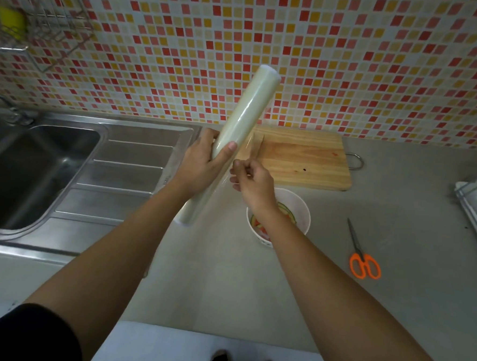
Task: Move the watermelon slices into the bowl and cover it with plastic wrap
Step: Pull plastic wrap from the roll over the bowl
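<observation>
A: Where do things stand, taking the white bowl [278, 215] as the marker?

B: The watermelon slices [285, 212] already lie inside it, red flesh and green rind showing past the forearm. The roll of plastic wrap [235, 141] is held in the air above and to the bowl's left, tilted, its far end up towards the tiled wall [350, 61].

A: And the hands?

B: The left hand [202, 161] is wrapped around the roll near its middle, fingers closed on it, thumb across the front. The right hand [252, 181], just above the bowl, has thumb and fingertips pinched together on the loose edge of film [252, 147], a thin clear flap lifted off the roll.

A: How will that film behave?

B: My guess: nearly weightless, limp, and clingy. It will likely fold on itself and stick if it goes slack, and tear if tugged from one corner. Better to hold the edge wide and draw it out evenly, while the stiff roll takes a firm grip.

A: Anything else near the bowl?

B: The wooden cutting board [302, 162] lies just beyond it, orange-handled scissors [362, 257] to its right, the steel sink [37, 168] well off to its left.
</observation>
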A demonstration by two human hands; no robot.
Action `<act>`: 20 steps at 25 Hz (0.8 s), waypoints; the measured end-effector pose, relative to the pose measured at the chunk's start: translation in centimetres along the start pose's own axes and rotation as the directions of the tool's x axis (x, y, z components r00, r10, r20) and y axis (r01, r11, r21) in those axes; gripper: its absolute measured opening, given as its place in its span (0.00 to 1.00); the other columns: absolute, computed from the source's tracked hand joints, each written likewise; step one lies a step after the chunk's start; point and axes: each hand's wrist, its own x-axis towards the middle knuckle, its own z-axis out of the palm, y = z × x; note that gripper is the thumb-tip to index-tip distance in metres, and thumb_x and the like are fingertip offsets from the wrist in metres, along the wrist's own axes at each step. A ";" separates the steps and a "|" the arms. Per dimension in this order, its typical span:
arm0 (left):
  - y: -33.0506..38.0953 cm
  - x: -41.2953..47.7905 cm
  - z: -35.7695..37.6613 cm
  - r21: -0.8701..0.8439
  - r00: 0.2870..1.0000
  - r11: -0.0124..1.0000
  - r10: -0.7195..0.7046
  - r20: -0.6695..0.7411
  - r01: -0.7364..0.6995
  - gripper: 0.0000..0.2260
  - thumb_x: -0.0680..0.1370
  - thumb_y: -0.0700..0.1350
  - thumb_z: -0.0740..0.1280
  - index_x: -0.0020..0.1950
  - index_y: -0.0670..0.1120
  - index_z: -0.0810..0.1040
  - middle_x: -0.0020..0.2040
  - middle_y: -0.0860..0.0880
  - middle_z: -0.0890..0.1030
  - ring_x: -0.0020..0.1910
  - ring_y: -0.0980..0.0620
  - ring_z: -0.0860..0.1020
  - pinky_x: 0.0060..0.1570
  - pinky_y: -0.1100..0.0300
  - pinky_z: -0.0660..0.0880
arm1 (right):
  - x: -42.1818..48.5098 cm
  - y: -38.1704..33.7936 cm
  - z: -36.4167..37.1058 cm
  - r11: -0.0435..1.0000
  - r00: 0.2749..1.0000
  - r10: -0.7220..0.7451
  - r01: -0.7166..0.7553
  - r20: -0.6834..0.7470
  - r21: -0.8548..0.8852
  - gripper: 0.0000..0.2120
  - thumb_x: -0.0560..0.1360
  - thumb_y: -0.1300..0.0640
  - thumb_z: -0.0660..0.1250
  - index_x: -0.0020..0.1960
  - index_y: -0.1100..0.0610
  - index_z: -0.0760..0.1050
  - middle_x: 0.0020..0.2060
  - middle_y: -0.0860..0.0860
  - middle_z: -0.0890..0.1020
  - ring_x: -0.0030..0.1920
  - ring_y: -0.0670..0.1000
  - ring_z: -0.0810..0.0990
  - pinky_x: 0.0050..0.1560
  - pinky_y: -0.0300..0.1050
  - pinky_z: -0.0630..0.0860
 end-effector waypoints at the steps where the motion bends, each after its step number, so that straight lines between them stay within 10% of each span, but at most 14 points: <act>1: 0.0 0.0 0.0 -0.005 1.000 1.000 -0.009 0.002 0.009 0.18 0.77 0.59 0.59 0.57 0.46 0.68 0.46 0.53 0.74 0.40 0.62 0.73 0.35 0.68 0.68 | 0.1 0.2 -0.1 1.000 1.000 -0.014 0.014 -0.009 -0.007 0.11 0.77 0.54 0.63 0.36 0.50 0.71 0.34 0.49 0.80 0.29 0.39 0.79 0.34 0.32 0.77; 10: 0.2 1.7 -1.0 -0.083 0.992 0.991 -0.103 0.070 0.109 0.21 0.78 0.61 0.54 0.58 0.47 0.72 0.46 0.50 0.77 0.44 0.51 0.75 0.41 0.60 0.69 | -1.2 1.4 0.2 0.974 0.974 0.180 -0.196 0.135 0.112 0.17 0.75 0.41 0.60 0.47 0.54 0.74 0.38 0.49 0.81 0.32 0.44 0.80 0.34 0.35 0.77; 20: 1.4 2.1 -1.5 -0.071 0.997 0.997 -0.030 0.078 0.035 0.18 0.79 0.58 0.55 0.59 0.46 0.71 0.40 0.54 0.75 0.38 0.59 0.73 0.36 0.65 0.67 | -1.7 1.2 0.9 0.997 0.984 0.076 -0.079 0.160 0.010 0.05 0.76 0.59 0.64 0.43 0.58 0.76 0.36 0.52 0.81 0.30 0.44 0.80 0.35 0.35 0.78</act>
